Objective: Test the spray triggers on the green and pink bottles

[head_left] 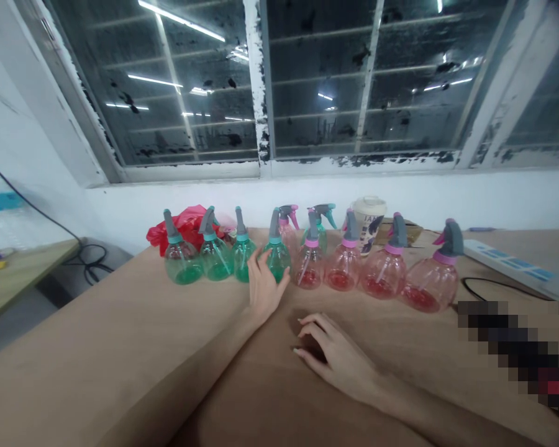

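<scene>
A row of small spray bottles stands along the far side of the brown table (121, 347). The left ones are green (182, 261), the right ones pink (386, 273). My left hand (263, 287) reaches forward with fingers apart; its fingertips touch the rightmost green bottle (276, 256) of the front row. My right hand (331, 354) rests on the table in front of the pink bottles, fingers curled loosely downward, holding nothing. Two more bottles, one pink (289, 225) and one green (323, 222), stand behind the row.
A red plastic bag (186, 225) lies behind the green bottles. A lidded paper cup (368, 221) stands behind the pink ones. A white power strip (517, 268) with a black cable lies at the right. A second table (18, 273) is at the left, windows behind.
</scene>
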Demonstrator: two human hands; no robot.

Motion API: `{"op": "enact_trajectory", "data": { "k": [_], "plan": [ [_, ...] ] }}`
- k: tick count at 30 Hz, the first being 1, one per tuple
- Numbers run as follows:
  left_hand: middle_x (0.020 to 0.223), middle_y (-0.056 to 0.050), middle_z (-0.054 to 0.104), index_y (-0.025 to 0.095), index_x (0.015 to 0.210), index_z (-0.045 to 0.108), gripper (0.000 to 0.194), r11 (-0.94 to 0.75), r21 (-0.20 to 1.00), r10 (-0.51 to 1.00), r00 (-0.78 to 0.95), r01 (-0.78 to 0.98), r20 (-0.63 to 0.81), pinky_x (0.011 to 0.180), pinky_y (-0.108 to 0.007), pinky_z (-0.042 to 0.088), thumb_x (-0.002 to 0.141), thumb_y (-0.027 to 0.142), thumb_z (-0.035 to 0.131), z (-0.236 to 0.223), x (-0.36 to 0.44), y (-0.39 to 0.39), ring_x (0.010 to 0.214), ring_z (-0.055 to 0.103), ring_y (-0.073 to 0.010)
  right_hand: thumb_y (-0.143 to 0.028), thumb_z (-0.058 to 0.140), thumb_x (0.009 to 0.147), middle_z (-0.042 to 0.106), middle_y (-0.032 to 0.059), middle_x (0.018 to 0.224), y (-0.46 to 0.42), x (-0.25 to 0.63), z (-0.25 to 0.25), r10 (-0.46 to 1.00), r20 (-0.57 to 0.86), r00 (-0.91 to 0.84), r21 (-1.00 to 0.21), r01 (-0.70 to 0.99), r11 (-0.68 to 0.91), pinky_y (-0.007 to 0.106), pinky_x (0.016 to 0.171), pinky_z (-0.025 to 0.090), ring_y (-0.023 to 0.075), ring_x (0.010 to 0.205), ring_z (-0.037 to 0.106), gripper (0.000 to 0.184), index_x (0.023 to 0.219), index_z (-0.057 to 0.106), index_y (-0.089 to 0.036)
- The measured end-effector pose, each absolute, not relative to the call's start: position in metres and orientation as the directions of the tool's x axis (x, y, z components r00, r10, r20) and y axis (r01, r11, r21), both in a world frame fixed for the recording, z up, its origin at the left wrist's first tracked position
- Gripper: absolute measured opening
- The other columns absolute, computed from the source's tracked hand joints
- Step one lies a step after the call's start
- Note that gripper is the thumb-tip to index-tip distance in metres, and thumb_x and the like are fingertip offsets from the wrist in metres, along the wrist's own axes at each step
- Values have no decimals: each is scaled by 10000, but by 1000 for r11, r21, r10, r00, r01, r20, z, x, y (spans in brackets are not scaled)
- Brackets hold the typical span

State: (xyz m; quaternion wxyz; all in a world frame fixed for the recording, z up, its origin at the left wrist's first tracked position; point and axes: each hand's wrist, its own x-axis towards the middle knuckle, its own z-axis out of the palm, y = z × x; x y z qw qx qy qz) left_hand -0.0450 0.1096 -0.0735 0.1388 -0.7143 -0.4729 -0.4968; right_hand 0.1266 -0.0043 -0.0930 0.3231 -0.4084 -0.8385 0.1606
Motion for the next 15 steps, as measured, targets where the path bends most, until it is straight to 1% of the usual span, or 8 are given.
{"op": "enact_trajectory", "data": {
  "k": [4, 8, 12, 15],
  "plan": [
    [1389, -229, 259, 127, 1323, 288, 598, -523, 229, 533, 106, 821, 839, 1033, -525, 373, 844, 347, 571, -73, -42, 119, 1324, 313, -344, -222, 553, 860, 566, 65, 1098, -4, 126, -94, 781, 423, -459, -531, 573, 624, 397, 907, 480, 215, 1042, 559, 94, 952, 537, -214],
    [1414, -214, 273, 155, 1348, 288, 609, -504, 179, 546, 152, 845, 824, 1025, -513, 383, 851, 370, 566, -73, -40, 124, 1318, 320, -340, -214, 558, 854, 569, 63, 1094, -4, 126, -93, 786, 420, -454, -532, 579, 618, 386, 905, 479, 210, 1032, 559, 99, 952, 540, -211],
    [1376, -196, 329, 172, 1338, 350, 545, -451, 156, 583, 157, 879, 797, 976, -489, 421, 870, 381, 533, -72, -39, 123, 1243, 395, -331, -214, 565, 852, 570, 65, 1095, -4, 126, -93, 788, 418, -452, -537, 577, 616, 376, 910, 474, 206, 1028, 559, 103, 952, 543, -205],
    [1352, -188, 341, 190, 1318, 403, 503, -438, 151, 587, 155, 886, 794, 954, -502, 421, 874, 393, 523, -70, -39, 118, 1207, 411, -336, -214, 566, 851, 573, 67, 1089, -4, 126, -94, 788, 418, -451, -536, 578, 615, 377, 900, 478, 208, 1023, 560, 101, 949, 541, -204]
  ]
}}
